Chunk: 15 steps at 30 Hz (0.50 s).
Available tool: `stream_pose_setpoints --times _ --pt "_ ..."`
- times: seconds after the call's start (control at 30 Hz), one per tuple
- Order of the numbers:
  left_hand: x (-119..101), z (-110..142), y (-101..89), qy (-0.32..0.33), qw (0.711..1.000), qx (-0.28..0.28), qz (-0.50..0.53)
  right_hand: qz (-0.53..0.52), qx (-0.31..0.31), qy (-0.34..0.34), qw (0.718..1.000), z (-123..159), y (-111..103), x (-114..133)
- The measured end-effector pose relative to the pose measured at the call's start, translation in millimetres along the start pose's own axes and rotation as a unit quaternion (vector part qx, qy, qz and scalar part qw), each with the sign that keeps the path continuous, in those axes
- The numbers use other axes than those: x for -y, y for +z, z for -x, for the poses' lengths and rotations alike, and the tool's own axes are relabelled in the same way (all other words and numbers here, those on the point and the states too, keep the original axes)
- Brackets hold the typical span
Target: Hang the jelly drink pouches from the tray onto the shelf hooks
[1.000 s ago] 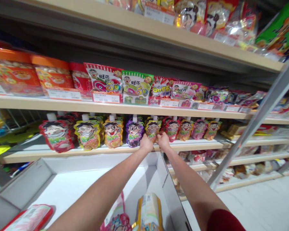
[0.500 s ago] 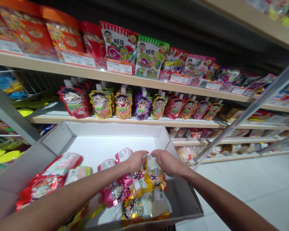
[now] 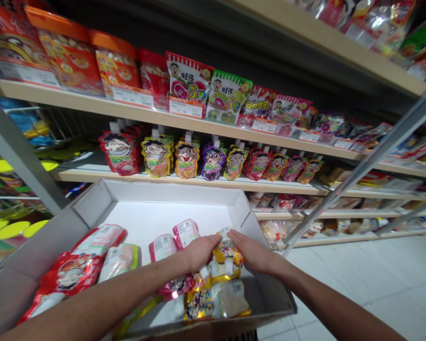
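Observation:
In the head view, my left hand [image 3: 201, 252] and my right hand [image 3: 252, 252] are on opposite sides of a yellow spouted jelly pouch [image 3: 227, 247], their fingers closed against its edges. Its white cap points toward me. The pouch is in a shallow white cardboard box [image 3: 173, 191], above other yellow pouches [image 3: 218, 300]. Pink pouches [image 3: 163, 247] lie left of my left hand, partly covered by it and the forearm. Farther left are a large red pouch [image 3: 73, 273] and a yellow-green edged pouch [image 3: 118, 261].
Behind the box, a shelf [image 3: 163, 182] carries a row of upright spouted pouches [image 3: 187, 158]. Above it stand orange-lidded jars [image 3: 115, 64] and candy bags [image 3: 227, 97]. A slanting metal post [image 3: 358, 163] rises at the right, beside the tiled floor [image 3: 348, 274].
The yellow pouch between my hands has tipped, so its printed face and white cap now show more plainly. My right hand is slightly lower. The view has shifted a little.

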State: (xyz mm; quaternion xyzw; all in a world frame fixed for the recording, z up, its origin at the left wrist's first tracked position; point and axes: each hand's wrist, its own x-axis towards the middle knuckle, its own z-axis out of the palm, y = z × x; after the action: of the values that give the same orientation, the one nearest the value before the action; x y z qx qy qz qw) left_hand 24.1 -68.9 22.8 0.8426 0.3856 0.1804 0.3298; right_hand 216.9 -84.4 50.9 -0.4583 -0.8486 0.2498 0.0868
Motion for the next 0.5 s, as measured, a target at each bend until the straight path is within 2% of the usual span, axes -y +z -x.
stream_pose_setpoints --times 0.1,0.13,0.2,0.27,0.33,0.4,0.5 --pt "1.5 -8.4 -4.9 -0.023 0.998 -0.032 0.058 -0.055 -0.034 -0.021 0.998 -9.8 -8.6 0.7" --pt "2.1 -13.5 -6.7 -0.037 0.995 -0.049 0.077 -0.075 -0.042 -0.005 0.996 -13.8 -10.5 -0.2" --pt "4.1 -26.1 -10.0 -0.075 0.988 -0.09 0.105 -0.132 -0.057 0.068 0.987 -22.2 -12.1 -3.7" --pt "7.3 -39.4 -12.0 -0.12 0.977 -0.127 0.122 -0.213 -0.07 0.155 0.962 -29.7 -11.4 -8.1" --pt "11.4 -50.7 -11.8 -0.155 0.967 -0.151 0.137 -0.288 -0.089 0.213 0.929 -34.9 -10.0 -11.8" --pt "15.3 -58.5 -9.4 -0.176 0.958 -0.169 0.154 -0.329 -0.109 0.228 0.91 -37.7 -9.0 -14.0" --pt "19.1 -64.3 -4.3 -0.176 0.953 -0.18 0.168 -0.364 -0.141 0.216 0.895 -39.7 -8.8 -15.2"
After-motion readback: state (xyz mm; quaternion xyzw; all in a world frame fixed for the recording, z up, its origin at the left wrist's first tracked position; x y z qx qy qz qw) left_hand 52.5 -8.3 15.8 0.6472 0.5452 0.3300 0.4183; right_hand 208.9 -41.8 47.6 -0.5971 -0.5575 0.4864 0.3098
